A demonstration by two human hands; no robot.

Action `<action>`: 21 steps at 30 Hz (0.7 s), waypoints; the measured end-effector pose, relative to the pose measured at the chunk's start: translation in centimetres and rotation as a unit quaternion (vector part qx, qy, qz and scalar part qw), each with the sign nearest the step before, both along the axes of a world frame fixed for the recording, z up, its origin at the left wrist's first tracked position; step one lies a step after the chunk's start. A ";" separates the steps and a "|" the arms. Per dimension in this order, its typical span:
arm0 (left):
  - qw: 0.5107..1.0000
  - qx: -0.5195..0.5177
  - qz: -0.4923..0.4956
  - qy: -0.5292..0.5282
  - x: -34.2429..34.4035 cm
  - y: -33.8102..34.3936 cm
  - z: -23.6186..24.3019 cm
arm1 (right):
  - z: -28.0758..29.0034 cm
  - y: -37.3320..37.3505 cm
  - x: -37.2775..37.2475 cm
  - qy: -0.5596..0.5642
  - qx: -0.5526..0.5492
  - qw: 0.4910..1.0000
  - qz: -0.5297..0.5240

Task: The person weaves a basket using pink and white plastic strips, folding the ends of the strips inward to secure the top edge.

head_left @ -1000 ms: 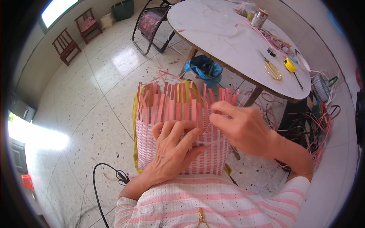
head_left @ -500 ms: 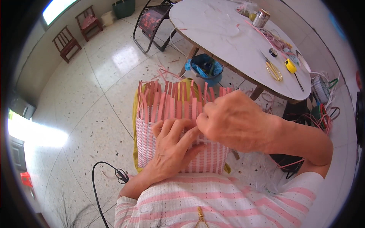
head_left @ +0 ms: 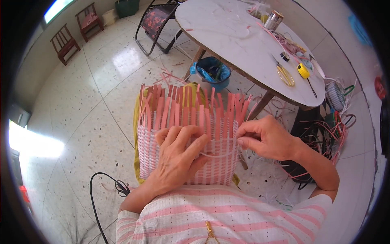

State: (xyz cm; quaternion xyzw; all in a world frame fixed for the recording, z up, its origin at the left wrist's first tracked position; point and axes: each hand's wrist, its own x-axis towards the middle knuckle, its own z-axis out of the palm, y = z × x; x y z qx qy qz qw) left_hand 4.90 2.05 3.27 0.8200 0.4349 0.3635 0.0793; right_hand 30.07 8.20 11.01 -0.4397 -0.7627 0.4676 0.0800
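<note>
A half-woven pink and white strip basket (head_left: 191, 173) stands upright close in front of my body, with loose pink upright strips (head_left: 174, 112) sticking up all round its top. My left hand (head_left: 176, 156) is closed on the near wall at the upper edge of the weave, its fingertips partly hidden. At the right corner, my right hand (head_left: 266, 138) pinches with thumb and fingertips. A thin white strip (head_left: 221, 155) bows out from the near wall between both hands, its right end running into the right hand's pinch.
A white-topped table (head_left: 227, 36) holds yellow-handled scissors (head_left: 285, 76), a yellow tape measure (head_left: 303, 70), a can (head_left: 273, 21) and strip scraps. Below it stands a lined bucket (head_left: 213, 73). Tangled strips (head_left: 335, 134) lie at right; a black cable (head_left: 92, 199) is at left.
My right hand has moved right and down, from above the near wall's middle to the right corner, uncovering strips and the bowed white strip. My left hand stays on the wall.
</note>
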 end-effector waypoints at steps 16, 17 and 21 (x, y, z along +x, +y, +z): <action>1.000 -0.011 0.016 0.012 0.1 -0.3 0.5 | 2.2 3.2 -2.2 -0.151 0.395 0.868 0.260; 1.000 -0.014 0.017 0.013 0.1 -0.3 0.5 | 2.3 3.3 -2.3 -0.147 0.389 0.871 0.263; 0.999 -0.024 0.015 0.017 0.1 -0.2 0.5 | 3.7 2.8 -3.3 -0.161 0.412 0.860 0.254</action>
